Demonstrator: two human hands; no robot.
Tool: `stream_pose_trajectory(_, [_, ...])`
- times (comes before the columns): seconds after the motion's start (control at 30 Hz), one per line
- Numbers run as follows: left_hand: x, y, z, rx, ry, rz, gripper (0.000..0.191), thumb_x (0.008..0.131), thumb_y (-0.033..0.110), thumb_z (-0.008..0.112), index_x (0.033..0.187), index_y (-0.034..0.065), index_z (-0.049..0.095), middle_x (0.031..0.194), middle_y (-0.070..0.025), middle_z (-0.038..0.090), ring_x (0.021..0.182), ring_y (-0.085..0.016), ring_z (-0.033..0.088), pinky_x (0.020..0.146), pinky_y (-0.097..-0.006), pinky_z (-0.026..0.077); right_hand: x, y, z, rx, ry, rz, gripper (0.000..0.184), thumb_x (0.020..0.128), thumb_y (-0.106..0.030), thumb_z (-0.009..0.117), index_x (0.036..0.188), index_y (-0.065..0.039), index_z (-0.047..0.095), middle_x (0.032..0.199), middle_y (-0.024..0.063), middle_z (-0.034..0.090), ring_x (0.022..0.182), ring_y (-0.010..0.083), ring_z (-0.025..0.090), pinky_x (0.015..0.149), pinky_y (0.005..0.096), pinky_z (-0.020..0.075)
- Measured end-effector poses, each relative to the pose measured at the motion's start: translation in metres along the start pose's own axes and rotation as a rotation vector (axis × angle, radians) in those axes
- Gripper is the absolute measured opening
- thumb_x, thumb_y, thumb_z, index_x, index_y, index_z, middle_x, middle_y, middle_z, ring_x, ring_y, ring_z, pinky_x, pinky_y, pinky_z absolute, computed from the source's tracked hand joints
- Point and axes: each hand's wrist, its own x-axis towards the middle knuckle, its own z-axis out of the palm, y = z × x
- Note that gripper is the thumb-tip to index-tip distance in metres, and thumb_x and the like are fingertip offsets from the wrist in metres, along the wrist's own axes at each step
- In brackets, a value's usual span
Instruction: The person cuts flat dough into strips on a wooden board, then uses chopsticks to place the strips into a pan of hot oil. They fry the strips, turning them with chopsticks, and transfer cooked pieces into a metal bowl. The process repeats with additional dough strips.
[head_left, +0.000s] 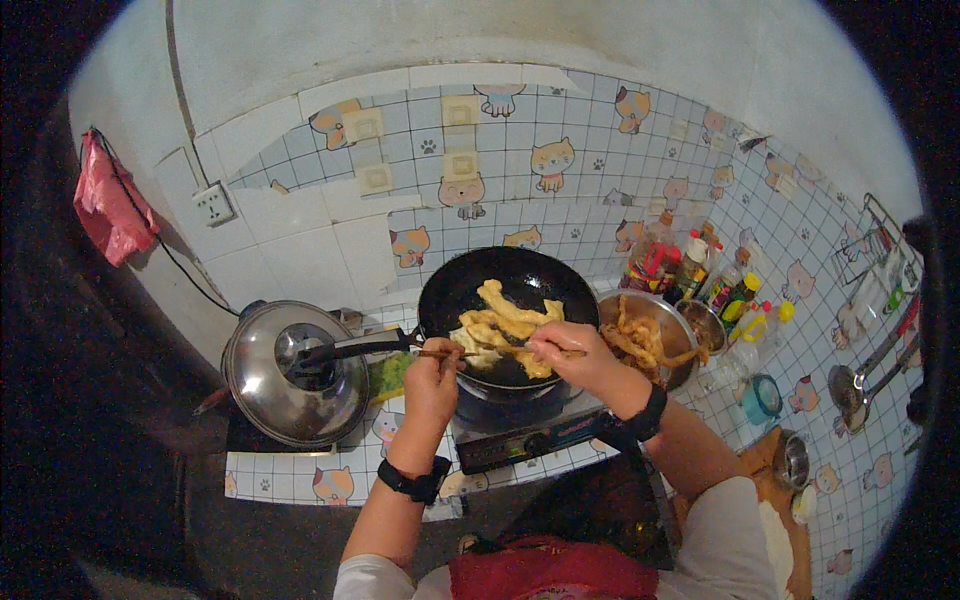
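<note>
My left hand (435, 382) grips a thin wooden chopstick (466, 355) whose tip reaches over the near left rim of a black wok (442, 289). A second chopstick (510, 348) is held in my right hand (574, 352) above the pan, pointing left. Several golden strips of fried dough (510, 319) lie in the wok, and a paler piece (466, 341) sits near the left chopstick's tip. The wok stands on a black portable cooktop (532, 442) with a front knob. Its handle (375, 343) extends left across a lidded pot.
A steel bowl of browned fried strips (645, 330) stands right of the wok. Beyond it are sauce and oil bottles (697, 262) and a small metal bowl (703, 324). The domed steel lid (262, 375) covers the left pot. Ladles (855, 390) hang on the right wall.
</note>
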Motion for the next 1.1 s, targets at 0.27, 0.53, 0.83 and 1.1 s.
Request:
stream_pose_trajectory(0.27, [0.001,-0.005,0.0,0.0,-0.01,-0.051,0.005,0.085,0.006,0.049,0.088,0.0048,0.052,0.076,-0.0105,0.063,0.068,-0.019,0.064,0.059,-0.0284,0.047,0.011,-0.002,0.002,-0.07,-0.094,0.071,0.011,0.081,-0.011,0.056,0.081,-0.001,0.056,0.07,0.0103,0.055,0.063,0.021,0.056,0.058,0.0301,0.0451])
stream_pose_trajectory(0.53, [0.001,-0.003,-0.002,0.049,-0.017,-0.011,0.004,0.085,0.006,0.049,0.088,0.0056,0.052,0.076,-0.0124,0.063,0.069,-0.022,0.064,0.058,-0.0307,0.047,0.006,0.013,-0.002,0.006,-0.015,0.255,0.009,0.083,-0.007,0.055,0.081,0.002,0.059,0.073,0.0065,0.06,0.063,0.0106,0.058,0.058,0.0226,0.0462])
stream_pose_trajectory(0.83, [0.0,0.007,-0.007,0.167,-0.035,-0.022,0.005,0.084,0.004,0.049,0.089,0.0046,0.052,0.074,-0.0131,0.062,0.067,-0.023,0.064,0.058,-0.0312,0.047,0.008,0.02,-0.011,-0.3,0.001,0.075,0.016,0.081,-0.021,0.057,0.08,-0.005,0.058,0.071,0.014,0.058,0.062,0.0293,0.057,0.056,0.0339,0.0449])
stream_pose_trajectory(1.1, [-0.001,0.023,-0.015,-0.121,0.038,0.083,0.01,0.084,0.0,0.048,0.092,-0.0001,0.054,0.084,-0.0104,0.059,0.075,-0.017,0.06,0.067,-0.0274,0.047,-0.002,-0.006,-0.04,-0.052,0.201,0.347,0.014,0.082,-0.016,0.055,0.083,-0.003,0.058,0.067,0.0099,0.057,0.061,0.0168,0.057,0.057,0.0286,0.0447])
